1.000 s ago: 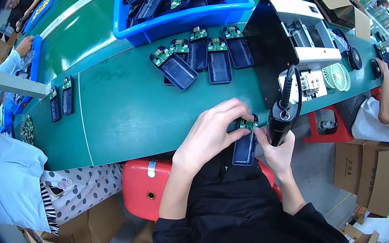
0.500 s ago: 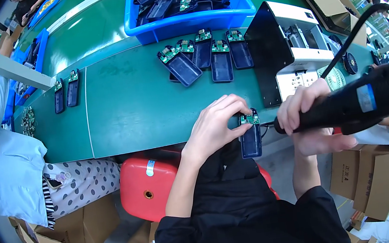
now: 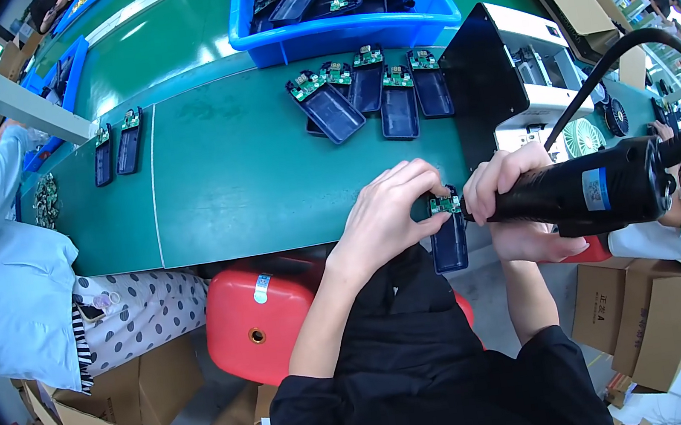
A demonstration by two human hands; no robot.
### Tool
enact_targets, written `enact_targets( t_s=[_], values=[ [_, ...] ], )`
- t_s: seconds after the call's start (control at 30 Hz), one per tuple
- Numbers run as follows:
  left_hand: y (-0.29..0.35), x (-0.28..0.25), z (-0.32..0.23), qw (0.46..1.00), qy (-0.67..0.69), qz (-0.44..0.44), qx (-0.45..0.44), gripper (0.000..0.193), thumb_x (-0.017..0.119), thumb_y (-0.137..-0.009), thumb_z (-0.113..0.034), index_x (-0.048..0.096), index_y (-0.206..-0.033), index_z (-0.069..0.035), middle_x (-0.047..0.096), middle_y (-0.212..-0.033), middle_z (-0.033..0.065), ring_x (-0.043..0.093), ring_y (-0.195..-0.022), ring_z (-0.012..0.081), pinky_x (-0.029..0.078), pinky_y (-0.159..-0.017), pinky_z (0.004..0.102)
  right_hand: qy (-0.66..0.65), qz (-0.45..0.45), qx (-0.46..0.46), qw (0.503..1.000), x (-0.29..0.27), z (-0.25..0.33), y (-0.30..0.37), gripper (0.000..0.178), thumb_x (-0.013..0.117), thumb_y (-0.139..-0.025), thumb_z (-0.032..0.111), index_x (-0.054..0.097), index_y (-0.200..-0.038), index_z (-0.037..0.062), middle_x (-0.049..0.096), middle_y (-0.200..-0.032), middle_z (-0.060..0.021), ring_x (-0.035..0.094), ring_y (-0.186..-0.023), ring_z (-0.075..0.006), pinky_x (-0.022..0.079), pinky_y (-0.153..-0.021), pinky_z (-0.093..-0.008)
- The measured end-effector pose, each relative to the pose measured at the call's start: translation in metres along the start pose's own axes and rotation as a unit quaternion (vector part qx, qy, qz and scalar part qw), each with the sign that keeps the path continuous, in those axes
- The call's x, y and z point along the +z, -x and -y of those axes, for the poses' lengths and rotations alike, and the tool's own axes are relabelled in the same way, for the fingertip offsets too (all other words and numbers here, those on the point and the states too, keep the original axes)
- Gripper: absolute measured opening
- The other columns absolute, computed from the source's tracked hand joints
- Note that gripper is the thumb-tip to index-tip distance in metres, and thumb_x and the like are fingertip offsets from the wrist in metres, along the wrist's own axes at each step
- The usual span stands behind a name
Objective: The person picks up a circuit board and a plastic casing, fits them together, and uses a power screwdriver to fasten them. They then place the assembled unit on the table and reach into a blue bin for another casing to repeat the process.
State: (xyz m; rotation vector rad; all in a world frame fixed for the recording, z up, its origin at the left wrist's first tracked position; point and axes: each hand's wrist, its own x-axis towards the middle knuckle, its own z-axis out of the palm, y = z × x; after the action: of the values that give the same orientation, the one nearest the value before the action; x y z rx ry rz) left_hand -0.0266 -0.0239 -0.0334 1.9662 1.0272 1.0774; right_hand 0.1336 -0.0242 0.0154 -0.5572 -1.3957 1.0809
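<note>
At the table's front edge my left hand (image 3: 397,215) pinches the top end of a dark blue plastic casing (image 3: 449,248) that has a small green circuit board (image 3: 444,204) in it. My right hand (image 3: 519,206) is wrapped round a black electric screwdriver (image 3: 583,191) with a thick cable. It lies almost level, its front end pointing left at the circuit board. Whether its tip touches the board is hidden by my fingers. Farther back on the green table, several similar casings with boards (image 3: 399,114) lie in a loose group.
A blue bin (image 3: 348,38) full of such casings stands behind. To the right is a black and white machine (image 3: 474,83). Two more casings (image 3: 128,146) lie at the left. A person in light blue (image 3: 12,299) sits left, beside a red stool (image 3: 263,313). Cardboard boxes (image 3: 642,310) stand below.
My right hand has brought the screwdriver left and closer to the casing in my left hand. The whole view has shifted slightly. My left hand keeps its pinch on the casing.
</note>
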Motion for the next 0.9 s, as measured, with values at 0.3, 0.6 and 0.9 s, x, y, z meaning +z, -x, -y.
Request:
enact_targets(
  t_s=[0.3, 0.6, 0.9],
  values=[
    [-0.001, -0.003, 0.001, 1.0, 0.0, 0.007, -0.003, 0.027, 0.08, -0.066, -0.005, 0.061, -0.086, -0.006, 0.063, -0.096, 0.0037, 0.063, -0.093, 0.0254, 0.052, -0.08, 0.0352, 0.011, -0.016, 0.015, 1.0, 0.003, 0.0, 0.001, 0.1, 0.043, -0.058, 0.1, 0.042, -0.088, 0.005, 0.05, -0.063, -0.0049, 0.049, -0.05, -0.0132, 0.042, -0.047, -0.0241],
    [-0.003, -0.009, -0.004, 0.999, 0.043, 0.019, -0.007, 0.028, 0.079, -0.068, -0.004, 0.062, -0.09, -0.005, 0.063, -0.096, 0.0062, 0.063, -0.093, 0.0268, 0.051, -0.081, 0.0355, 0.029, -0.039, 0.039, 0.998, 0.008, -0.002, 0.003, 0.093, 0.038, -0.065, 0.098, 0.04, -0.085, 0.0062, 0.045, -0.057, -0.0036, 0.044, -0.045, -0.013, 0.037, -0.043, -0.0236],
    [0.001, -0.009, -0.004, 0.994, 0.099, 0.054, -0.01, 0.027, 0.079, -0.071, -0.003, 0.063, -0.093, -0.003, 0.062, -0.098, 0.0067, 0.064, -0.093, 0.0262, 0.051, -0.083, 0.0348, 0.004, -0.041, 0.026, 0.999, 0.013, -0.005, 0.011, 0.09, 0.041, -0.068, 0.095, 0.04, -0.086, 0.0065, 0.045, -0.057, -0.0023, 0.044, -0.043, -0.0111, 0.035, -0.041, -0.0211]
  ],
)
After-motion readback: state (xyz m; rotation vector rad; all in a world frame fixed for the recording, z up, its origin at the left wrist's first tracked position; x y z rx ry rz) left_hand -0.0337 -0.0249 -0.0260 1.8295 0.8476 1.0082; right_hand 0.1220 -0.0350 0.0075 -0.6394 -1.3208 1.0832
